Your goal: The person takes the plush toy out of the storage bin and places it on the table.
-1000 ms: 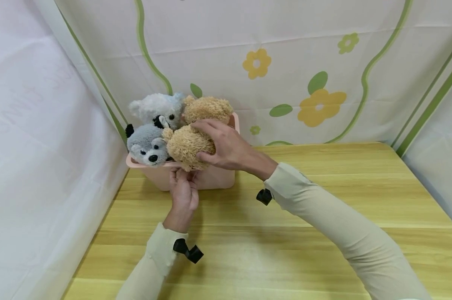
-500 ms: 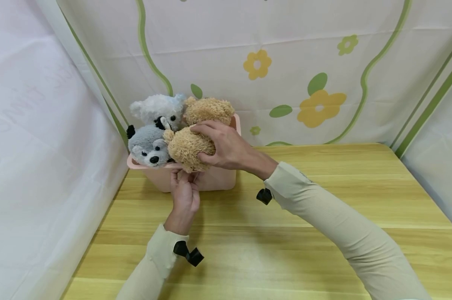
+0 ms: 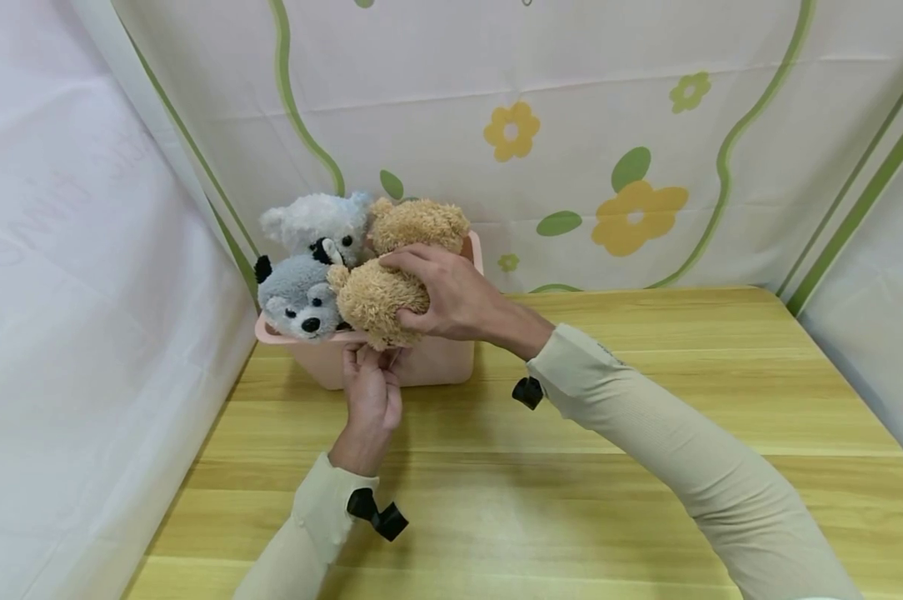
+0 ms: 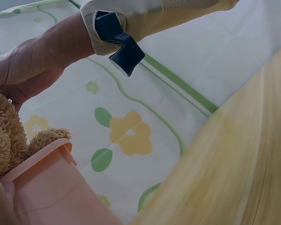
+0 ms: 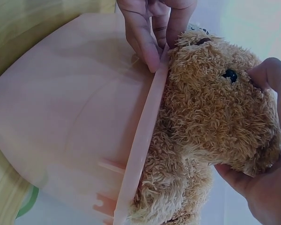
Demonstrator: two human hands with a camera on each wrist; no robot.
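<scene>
A pink plastic bin (image 3: 436,362) at the back left of the table holds several plush toys. My right hand (image 3: 455,292) grips the head of the front tan teddy bear (image 3: 376,300), thumb and fingers on opposite sides. In the right wrist view the teddy bear's (image 5: 210,103) face is turned toward the near rim. My left hand (image 3: 371,392) pinches that rim just below the bear; its fingers (image 5: 143,35) show there too. Beside the bear sit a grey plush dog (image 3: 297,296), a white plush toy (image 3: 320,223) and another tan plush toy (image 3: 419,223).
The bin stands on a wood-grain table (image 3: 571,500). Behind it hangs a white cloth with printed flowers (image 3: 635,218), and a white cloth side wall (image 3: 107,333) rises at the left. Dark straps (image 3: 376,514) hang from both sleeves.
The bin, its front toys and my left hand sit slightly lower in the head view, a little nearer me. My right hand keeps its hold on the teddy bear.
</scene>
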